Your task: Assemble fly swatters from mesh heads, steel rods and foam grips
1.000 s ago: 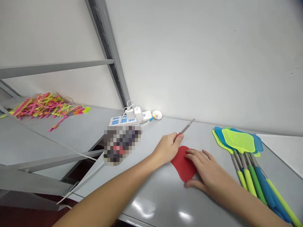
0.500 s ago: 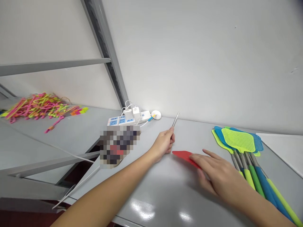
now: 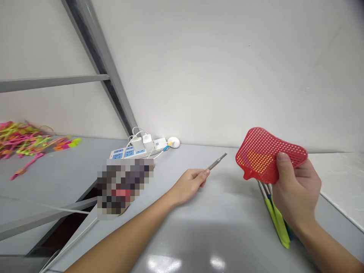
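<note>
I am holding a thin metal rod (image 3: pixel 217 162) in my left hand (image 3: pixel 187 184), with my fingers closed around its near end while the far end is pointing up and to the right over the grey table (image 3: pixel 182 235). I am holding the red swatter head (image 3: pixel 267 153) up in the air with my right hand (image 3: pixel 295 191), my thumb pressing on its front and my other fingers curling behind it. The little neck of the red head is pointing down and left, toward the tip of the rod, but the two are not touching. I am thinking the rod could miss that small neck, because both pieces are up in the air and nothing is steadying them. The rod is smooth and skinny, so it could be slipping in my fingers if I am pushing hard. The mesh is bendy, so it could be folding under my thumb. Just below my right hand, the finished swatters (image 3: pixel 277 220) are lying on the table, and my wrist could be knocking them. Far on the left, the power strip (image 3: pixel 136 151) with its white chargers is sitting by the wall, and a pile of bright plastic parts (image 3: pixel 31 142) is lying farther left.
</note>
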### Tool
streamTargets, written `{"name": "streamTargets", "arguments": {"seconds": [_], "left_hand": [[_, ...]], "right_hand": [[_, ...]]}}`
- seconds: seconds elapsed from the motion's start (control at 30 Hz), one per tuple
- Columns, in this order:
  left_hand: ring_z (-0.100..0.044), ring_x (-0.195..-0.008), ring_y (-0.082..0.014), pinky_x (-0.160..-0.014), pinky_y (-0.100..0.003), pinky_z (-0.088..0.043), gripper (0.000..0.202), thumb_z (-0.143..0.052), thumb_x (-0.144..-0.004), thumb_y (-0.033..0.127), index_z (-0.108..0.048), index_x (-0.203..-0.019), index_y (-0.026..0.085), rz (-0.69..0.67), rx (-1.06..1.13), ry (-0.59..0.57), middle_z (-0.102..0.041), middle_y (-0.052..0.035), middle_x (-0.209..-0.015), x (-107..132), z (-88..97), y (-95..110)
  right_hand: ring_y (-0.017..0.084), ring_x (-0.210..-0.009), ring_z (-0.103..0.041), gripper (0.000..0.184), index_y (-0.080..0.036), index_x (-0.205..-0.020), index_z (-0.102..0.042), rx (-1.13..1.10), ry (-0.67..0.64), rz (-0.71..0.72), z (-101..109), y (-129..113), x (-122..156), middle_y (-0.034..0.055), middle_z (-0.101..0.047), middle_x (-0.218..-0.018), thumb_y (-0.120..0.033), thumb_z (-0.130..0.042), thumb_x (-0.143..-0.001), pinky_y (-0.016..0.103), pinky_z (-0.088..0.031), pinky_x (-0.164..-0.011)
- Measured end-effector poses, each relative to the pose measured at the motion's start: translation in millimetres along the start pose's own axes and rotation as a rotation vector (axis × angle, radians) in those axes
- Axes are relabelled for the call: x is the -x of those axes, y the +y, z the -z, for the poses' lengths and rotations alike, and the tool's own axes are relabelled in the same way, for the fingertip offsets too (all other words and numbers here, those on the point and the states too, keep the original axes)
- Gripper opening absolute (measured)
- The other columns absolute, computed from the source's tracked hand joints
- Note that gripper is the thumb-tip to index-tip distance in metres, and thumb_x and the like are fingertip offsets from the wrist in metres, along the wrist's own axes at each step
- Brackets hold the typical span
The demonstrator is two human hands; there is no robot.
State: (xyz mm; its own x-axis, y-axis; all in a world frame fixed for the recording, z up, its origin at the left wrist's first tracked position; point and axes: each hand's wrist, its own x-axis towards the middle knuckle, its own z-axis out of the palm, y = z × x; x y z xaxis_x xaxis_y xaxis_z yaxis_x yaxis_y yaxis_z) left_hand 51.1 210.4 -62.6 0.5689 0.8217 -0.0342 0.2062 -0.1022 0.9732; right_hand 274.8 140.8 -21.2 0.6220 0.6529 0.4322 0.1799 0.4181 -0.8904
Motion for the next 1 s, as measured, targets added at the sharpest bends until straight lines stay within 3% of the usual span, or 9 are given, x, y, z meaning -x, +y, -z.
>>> {"name": "streamTargets", "arguments": {"seconds": [0.1,0.27,0.5,0.8,1.0], "left_hand": [[-0.026,-0.057,-0.0109,-0.053,-0.027,-0.020,0.051,-0.045,-0.094,0.059,-0.040,-0.062,0.019,-0.053,-0.068,-0.069,-0.028,0.0057,-0.060,3,-1.1,3],[-0.026,-0.059,-0.0114,-0.055,-0.028,-0.020,0.050,-0.045,-0.094,0.057,-0.037,-0.062,0.020,-0.080,-0.146,-0.132,-0.027,0.0053,-0.062,3,-1.7,6],[-0.025,-0.059,-0.0117,-0.054,-0.028,-0.020,0.050,-0.042,-0.095,0.058,-0.034,-0.063,0.020,-0.075,-0.184,-0.143,-0.024,0.0052,-0.063,3,-2.4,6],[-0.025,-0.058,-0.0116,-0.054,-0.027,-0.021,0.050,-0.042,-0.095,0.058,-0.033,-0.063,0.021,-0.075,-0.198,-0.147,-0.024,0.0053,-0.062,3,-1.9,6],[-0.024,-0.057,-0.0115,-0.053,-0.028,-0.020,0.050,-0.039,-0.095,0.058,-0.031,-0.063,0.021,-0.067,-0.227,-0.148,-0.024,0.0057,-0.061,6,-3.0,8]], "right_hand": [[0.022,-0.091,-0.066,0.019,-0.027,-0.103,-0.064,-0.161,0.012,-0.017,-2,2,-9,0.0036,-0.066,-0.102,-0.038,-0.066,-0.088,0.033,-0.055,-0.065],[0.017,-0.066,-0.063,0.015,-0.026,-0.092,-0.058,-0.140,-0.080,-0.049,-4,3,-8,0.0007,-0.062,-0.085,-0.040,-0.055,-0.094,0.031,-0.052,-0.051],[0.012,-0.045,-0.051,0.021,-0.024,-0.084,-0.054,-0.189,-0.157,-0.144,-6,-1,-1,-0.0031,-0.058,-0.072,-0.042,-0.053,-0.095,0.033,-0.055,-0.051],[0.010,-0.042,-0.052,0.020,-0.024,-0.086,-0.048,-0.211,-0.172,-0.206,-3,-1,-3,-0.0061,-0.058,-0.068,-0.041,-0.054,-0.095,0.031,-0.055,-0.050],[0.010,-0.042,-0.051,0.022,-0.022,-0.085,-0.054,-0.155,-0.233,-0.179,0,1,-8,-0.0042,-0.059,-0.067,-0.042,-0.053,-0.095,0.032,-0.056,-0.053]]}}
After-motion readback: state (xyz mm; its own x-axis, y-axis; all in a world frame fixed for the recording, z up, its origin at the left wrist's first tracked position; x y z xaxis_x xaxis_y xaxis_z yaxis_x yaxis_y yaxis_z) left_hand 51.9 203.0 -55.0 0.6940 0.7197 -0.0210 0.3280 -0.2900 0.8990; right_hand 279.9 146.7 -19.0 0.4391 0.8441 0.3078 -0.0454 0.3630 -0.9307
